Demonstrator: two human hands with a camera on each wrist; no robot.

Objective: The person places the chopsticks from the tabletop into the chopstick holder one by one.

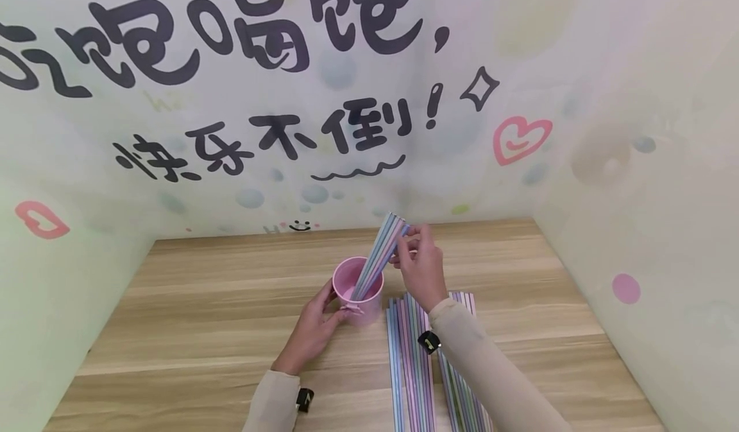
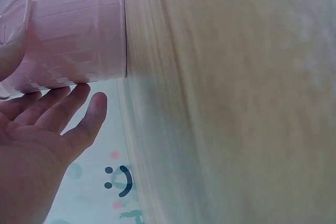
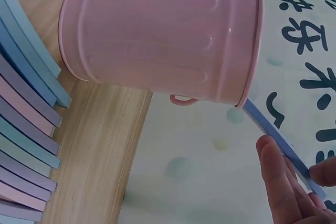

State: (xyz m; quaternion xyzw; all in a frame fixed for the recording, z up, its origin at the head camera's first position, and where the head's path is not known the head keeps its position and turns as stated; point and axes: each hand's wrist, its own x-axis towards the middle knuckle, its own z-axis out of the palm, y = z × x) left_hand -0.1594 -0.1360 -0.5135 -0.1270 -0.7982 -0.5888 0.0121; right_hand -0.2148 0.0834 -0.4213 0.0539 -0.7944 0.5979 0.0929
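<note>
A pink pail (image 1: 365, 312) with small side handles stands upright on the table. My left hand (image 1: 310, 330) holds it from the left, thumb at the near side and fingers along the wall. Several slim pastel sticks (image 1: 376, 259) lean to the right inside it, their tops well above the rim. With thumb and fingers, my right hand (image 1: 424, 268) pinches a blue square-sided stick (image 3: 278, 137) near its upper end. That stick slants down to the pail's rim in the right wrist view. Its lower end is hidden by the pail.
More pastel sticks (image 1: 410, 361) lie side by side on the wooden table (image 1: 231, 303), right of the pail. Another group of sticks (image 1: 456, 387) lies partly under my right forearm. Printed walls (image 1: 450, 181) enclose the table at the back and sides.
</note>
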